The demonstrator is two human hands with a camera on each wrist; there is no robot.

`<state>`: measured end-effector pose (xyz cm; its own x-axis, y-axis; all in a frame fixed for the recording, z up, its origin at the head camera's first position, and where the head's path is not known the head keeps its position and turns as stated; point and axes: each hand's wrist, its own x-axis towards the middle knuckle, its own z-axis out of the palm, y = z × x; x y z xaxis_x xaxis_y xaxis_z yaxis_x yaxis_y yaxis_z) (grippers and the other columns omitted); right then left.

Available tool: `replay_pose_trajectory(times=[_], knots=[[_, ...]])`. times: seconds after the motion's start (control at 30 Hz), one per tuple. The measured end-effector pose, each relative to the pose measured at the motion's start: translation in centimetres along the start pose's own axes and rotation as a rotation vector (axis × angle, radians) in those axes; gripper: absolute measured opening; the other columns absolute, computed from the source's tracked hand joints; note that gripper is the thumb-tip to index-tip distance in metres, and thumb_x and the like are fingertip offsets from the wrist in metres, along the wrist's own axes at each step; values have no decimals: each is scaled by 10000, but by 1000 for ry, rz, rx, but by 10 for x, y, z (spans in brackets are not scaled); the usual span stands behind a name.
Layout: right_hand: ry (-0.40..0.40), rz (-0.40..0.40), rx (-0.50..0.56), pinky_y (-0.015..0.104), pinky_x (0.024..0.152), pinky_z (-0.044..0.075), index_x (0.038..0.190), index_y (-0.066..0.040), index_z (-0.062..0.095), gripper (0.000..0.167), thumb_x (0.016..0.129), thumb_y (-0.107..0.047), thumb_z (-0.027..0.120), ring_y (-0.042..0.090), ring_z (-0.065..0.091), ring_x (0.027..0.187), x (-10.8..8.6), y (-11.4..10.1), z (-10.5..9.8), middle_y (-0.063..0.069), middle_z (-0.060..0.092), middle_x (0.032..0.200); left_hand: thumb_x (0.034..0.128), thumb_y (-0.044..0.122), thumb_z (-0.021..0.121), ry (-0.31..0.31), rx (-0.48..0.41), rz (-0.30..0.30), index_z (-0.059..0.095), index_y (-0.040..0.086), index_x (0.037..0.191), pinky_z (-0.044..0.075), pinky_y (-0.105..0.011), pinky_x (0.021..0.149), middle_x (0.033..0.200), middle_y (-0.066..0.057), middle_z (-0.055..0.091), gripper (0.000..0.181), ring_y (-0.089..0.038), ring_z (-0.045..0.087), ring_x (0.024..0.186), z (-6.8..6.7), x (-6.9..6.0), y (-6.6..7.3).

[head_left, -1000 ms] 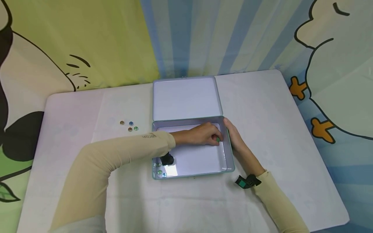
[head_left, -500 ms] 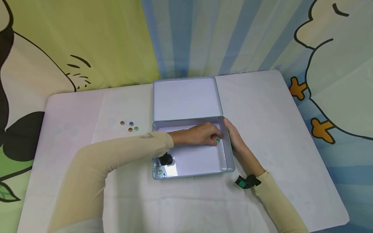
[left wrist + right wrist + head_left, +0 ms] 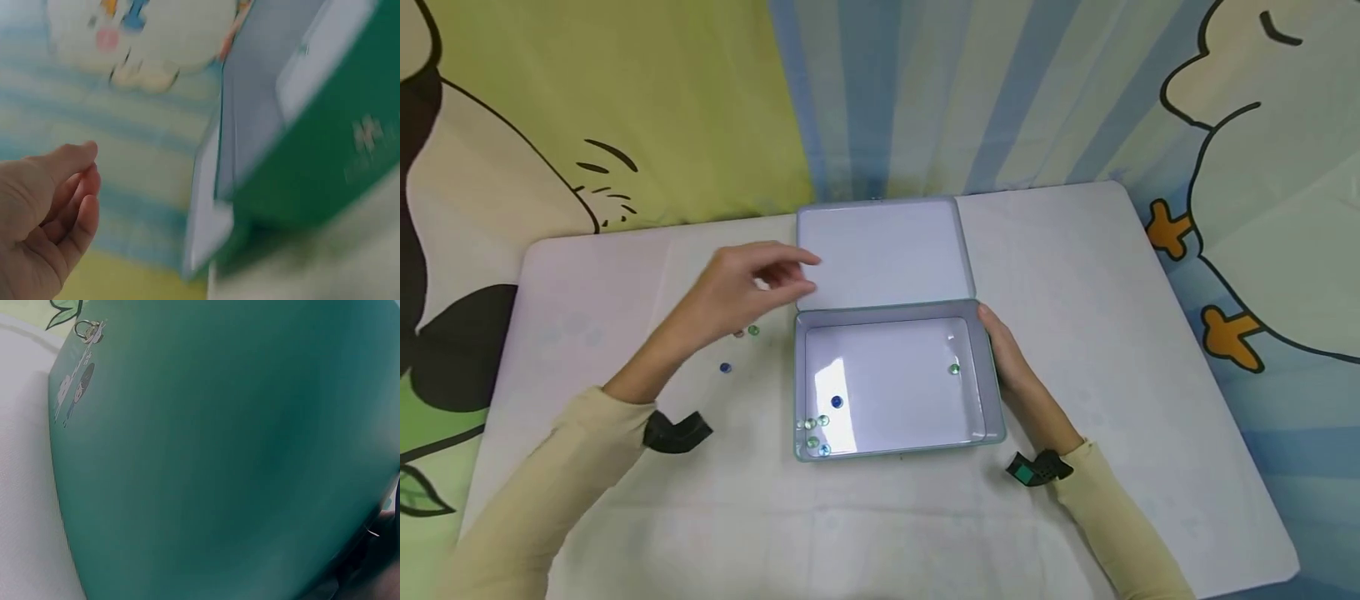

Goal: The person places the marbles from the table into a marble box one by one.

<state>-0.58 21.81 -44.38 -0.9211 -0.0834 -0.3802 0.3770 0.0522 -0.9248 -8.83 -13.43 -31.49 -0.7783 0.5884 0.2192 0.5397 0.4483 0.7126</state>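
Green box [image 3: 895, 383] open, lid [image 3: 883, 254] back; marbles [image 3: 837, 402] inside and beside.

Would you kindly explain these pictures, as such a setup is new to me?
No robot here: a person's bare left hand and right hand work at a table. The wide view is from a camera on the head, the other two from one on each wrist. On the table stands a green box, its lid laid open. Green and blue marbles lie inside, a few more on the table to its left. The right hand rests against the box's right side; the left hand hovers by the lid, holding nothing visible.
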Motion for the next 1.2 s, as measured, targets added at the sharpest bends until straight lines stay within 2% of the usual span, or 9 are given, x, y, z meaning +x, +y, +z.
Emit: replay_pose_trajectory(times=[0.1, 0.17, 0.23, 0.33, 0.47, 0.6, 0.83, 1.07, 1.2], knots=[[0, 7, -9, 518, 1096, 228, 1548, -162, 193, 726, 981, -614, 225, 301, 312, 1285, 0, -1, 1, 190, 317, 1445, 860, 119, 733, 114, 82, -172, 707, 99, 1128, 458, -67, 703, 907, -37, 708, 270, 32, 575, 781, -23, -37, -43], [-7, 8, -20, 539, 1126, 164, 1558, -165, 160, 728, 984, -608, 210, 301, 264, 1332, 1, -2, 1, 182, 279, 1487, 877, 136, 716, 138, 134, -283, 706, 102, 1132, 427, -42, 699, 934, -50, 707, 257, 50, 548, 786, -30, -60, -69], [-9, 9, -20, 538, 1123, 166, 1558, -163, 158, 734, 981, -614, 210, 304, 266, 1327, 1, -2, 0, 191, 283, 1474, 889, 134, 701, 136, 170, -352, 708, 104, 1133, 408, -32, 709, 963, -64, 708, 246, 47, 534, 802, -30, -78, -92], [-4, 3, -18, 516, 1099, 188, 1555, -166, 164, 750, 973, -636, 211, 302, 284, 1296, 2, -2, -3, 196, 297, 1445, 888, 122, 702, 115, 212, -374, 716, 108, 1124, 394, -27, 718, 980, -63, 703, 238, 29, 527, 811, -24, -95, -118], [-15, -8, -28, 567, 1138, 144, 1563, -148, 125, 767, 974, -634, 197, 331, 241, 1362, 3, -1, -3, 207, 252, 1501, 856, 109, 736, 130, 221, -351, 727, 118, 1116, 404, -61, 701, 942, -57, 687, 261, 2, 529, 784, -18, -106, -136], [-23, -10, -33, 558, 1114, 189, 1560, -130, 132, 765, 979, -624, 186, 358, 256, 1350, 2, 1, -1, 232, 252, 1498, 841, 128, 755, 111, 241, -344, 725, 122, 1128, 406, -127, 670, 906, -43, 665, 289, -42, 516, 761, -13, -107, -144], [-22, 8, -36, 376, 924, 314, 1539, -125, 203, 760, 976, -634, 175, 290, 363, 1160, -2, 4, 1, 220, 338, 1377, 863, 157, 736, 59, 274, -348, 732, 95, 1084, 409, -155, 667, 905, -54, 682, 230, -120, 531, 778, -7, -106, -147], [-23, 3, -24, 368, 909, 333, 1535, -141, 217, 734, 982, -623, 191, 255, 380, 1121, -2, 2, 0, 176, 366, 1334, 861, 146, 736, 117, 197, -392, 718, 115, 1091, 438, -78, 659, 957, -69, 737, 233, -1, 578, 760, -8, -101, -128], [-13, -6, -26, 366, 921, 328, 1540, -151, 213, 726, 985, -618, 198, 254, 384, 1122, -1, 0, -1, 180, 370, 1332, 853, 84, 730, 139, 141, -342, 710, 96, 1072, 461, -60, 655, 950, -87, 740, 220, 64, 583, 744, -8, -96, -111]])
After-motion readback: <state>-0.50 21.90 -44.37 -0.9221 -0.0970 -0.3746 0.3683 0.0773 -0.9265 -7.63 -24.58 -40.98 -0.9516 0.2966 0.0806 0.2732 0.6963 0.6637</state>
